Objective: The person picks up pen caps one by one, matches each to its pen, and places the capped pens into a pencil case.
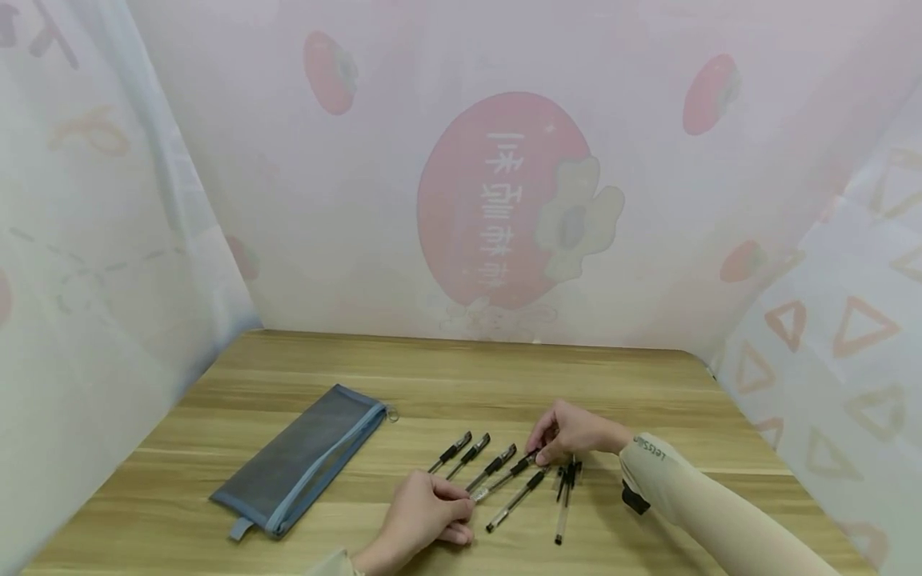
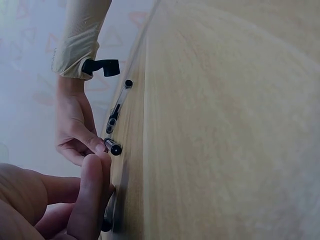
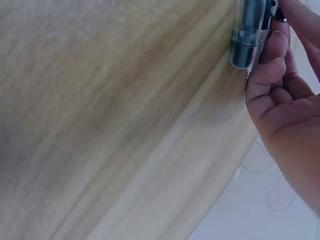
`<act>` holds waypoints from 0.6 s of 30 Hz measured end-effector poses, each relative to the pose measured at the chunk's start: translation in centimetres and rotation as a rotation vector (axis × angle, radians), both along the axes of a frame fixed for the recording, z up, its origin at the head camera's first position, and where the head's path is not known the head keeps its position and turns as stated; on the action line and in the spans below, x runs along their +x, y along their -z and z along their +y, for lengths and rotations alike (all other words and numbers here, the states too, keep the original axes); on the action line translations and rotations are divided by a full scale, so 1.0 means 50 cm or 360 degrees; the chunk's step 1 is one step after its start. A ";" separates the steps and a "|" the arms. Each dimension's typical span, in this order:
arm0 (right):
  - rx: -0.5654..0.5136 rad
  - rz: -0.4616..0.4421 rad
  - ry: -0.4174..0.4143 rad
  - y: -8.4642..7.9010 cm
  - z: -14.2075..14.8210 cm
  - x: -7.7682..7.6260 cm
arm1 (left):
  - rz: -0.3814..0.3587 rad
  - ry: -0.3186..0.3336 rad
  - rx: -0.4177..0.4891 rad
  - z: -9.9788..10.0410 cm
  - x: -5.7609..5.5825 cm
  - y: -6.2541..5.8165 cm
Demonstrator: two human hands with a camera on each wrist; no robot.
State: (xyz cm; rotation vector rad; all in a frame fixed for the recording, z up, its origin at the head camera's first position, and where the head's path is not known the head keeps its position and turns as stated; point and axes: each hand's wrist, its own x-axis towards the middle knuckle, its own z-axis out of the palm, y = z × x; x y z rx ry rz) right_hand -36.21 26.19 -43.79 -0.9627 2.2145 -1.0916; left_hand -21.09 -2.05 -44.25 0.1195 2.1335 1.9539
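Observation:
Several clear-barrelled pens with black grips and caps lie slanted in a row on the wooden table. My right hand pinches the cap end of one black pen in that row. At the same pen's lower end, my left hand holds the tip between curled fingers. Just right of it lies another pen. To the left are more pens, their lower ends partly hidden behind the left hand. Below the right hand are overlapping pens. In the left wrist view the left fingers hide most of the held pen.
A grey mesh zip pouch with a blue zipper lies flat left of the pens. The wooden table ends at a printed curtain behind, with more curtain on both sides. A black strap hangs from the right sleeve.

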 end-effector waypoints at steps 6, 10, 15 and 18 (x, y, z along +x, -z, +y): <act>0.0002 -0.0005 -0.0012 -0.003 0.006 0.000 | 0.0013 0.0026 0.0001 0.000 0.002 -0.005; 0.0039 0.0065 0.0072 -0.026 0.012 0.014 | 0.0000 0.0052 0.0030 -0.003 0.004 -0.006; -0.0015 0.0175 0.0284 -0.072 0.022 0.067 | 0.0041 0.0086 -0.0003 -0.006 0.007 -0.019; -0.0186 0.0110 0.0496 -0.090 0.027 0.117 | 0.0045 0.0101 0.0030 -0.009 0.012 -0.030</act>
